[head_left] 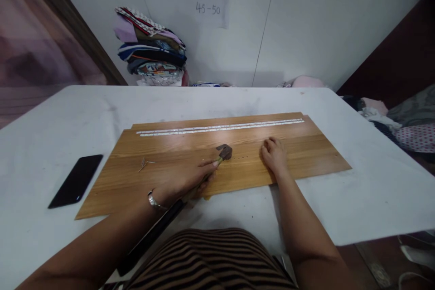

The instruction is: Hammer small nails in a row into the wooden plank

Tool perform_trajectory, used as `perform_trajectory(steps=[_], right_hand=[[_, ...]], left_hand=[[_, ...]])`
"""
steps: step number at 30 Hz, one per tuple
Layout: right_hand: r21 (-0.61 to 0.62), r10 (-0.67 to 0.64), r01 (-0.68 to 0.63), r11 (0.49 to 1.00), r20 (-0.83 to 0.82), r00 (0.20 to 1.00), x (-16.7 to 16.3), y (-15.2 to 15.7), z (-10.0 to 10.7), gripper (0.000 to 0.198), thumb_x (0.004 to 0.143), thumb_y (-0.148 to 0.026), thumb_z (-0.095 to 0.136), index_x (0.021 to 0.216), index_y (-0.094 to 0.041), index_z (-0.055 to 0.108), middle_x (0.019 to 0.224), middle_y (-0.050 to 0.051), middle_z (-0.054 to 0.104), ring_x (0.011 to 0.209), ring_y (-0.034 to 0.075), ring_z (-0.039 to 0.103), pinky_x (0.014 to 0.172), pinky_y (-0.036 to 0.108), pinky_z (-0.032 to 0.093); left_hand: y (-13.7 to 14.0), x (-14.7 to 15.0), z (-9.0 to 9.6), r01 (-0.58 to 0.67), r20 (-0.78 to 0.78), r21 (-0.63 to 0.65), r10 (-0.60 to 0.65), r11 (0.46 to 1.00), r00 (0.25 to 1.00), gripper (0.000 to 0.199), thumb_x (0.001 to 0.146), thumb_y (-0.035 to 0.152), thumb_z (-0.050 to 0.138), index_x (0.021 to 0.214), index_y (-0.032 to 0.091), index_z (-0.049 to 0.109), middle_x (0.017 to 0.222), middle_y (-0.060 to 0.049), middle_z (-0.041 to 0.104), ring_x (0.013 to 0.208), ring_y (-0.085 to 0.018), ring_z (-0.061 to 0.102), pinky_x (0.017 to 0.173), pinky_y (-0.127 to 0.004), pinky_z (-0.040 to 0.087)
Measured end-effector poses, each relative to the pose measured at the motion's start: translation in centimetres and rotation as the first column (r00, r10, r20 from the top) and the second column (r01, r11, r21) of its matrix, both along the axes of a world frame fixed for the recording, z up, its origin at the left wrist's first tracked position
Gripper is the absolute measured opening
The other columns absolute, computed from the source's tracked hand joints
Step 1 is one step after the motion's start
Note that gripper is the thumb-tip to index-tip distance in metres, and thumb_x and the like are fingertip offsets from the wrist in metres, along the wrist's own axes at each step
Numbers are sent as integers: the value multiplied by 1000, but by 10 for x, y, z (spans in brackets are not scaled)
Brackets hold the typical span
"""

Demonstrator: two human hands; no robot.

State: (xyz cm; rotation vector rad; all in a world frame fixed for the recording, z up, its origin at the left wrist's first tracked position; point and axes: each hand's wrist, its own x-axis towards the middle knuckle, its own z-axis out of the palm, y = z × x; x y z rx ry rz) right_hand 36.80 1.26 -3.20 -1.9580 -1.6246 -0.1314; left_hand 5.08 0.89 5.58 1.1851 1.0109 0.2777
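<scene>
one hammer (222, 152) in left hand (185, 180), one board (306, 154) under right hand (273, 154).

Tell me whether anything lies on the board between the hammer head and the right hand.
Nothing visible does. The hammer head, held in the left hand, and the right hand have only bare wooden board between them, marked by a short row of small dark dots.

Single head view, looking forward-down, close over table (50, 118) (far wall visible too).

Left hand (185, 179) in closed grip, right hand (273, 154) curled, knuckles down
</scene>
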Motion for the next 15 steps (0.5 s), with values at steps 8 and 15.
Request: perform_trajectory(steps=[8, 15], right_hand=[[-11, -10, 10, 1000, -2, 1000, 0, 0, 0, 27, 84, -26, 51, 99, -17, 70, 117, 14, 63, 111, 29, 53, 96, 43, 41], [8, 5, -5, 1000, -1, 1000, 1, 0, -1, 25, 83, -25, 52, 97, -18, 70, 114, 14, 63, 109, 29, 54, 96, 44, 41]], left_hand=[[1, -2, -2, -57, -4, 24, 57, 998, 998, 40, 85, 59, 52, 80, 19, 51, 65, 2, 48, 45, -7, 37, 40, -23, 24], [0, -3, 3, -65, -7, -49, 65, 997, 998, 39, 85, 58, 54, 82, 20, 49, 63, 3, 47, 44, -7, 36, 38, -23, 22]])
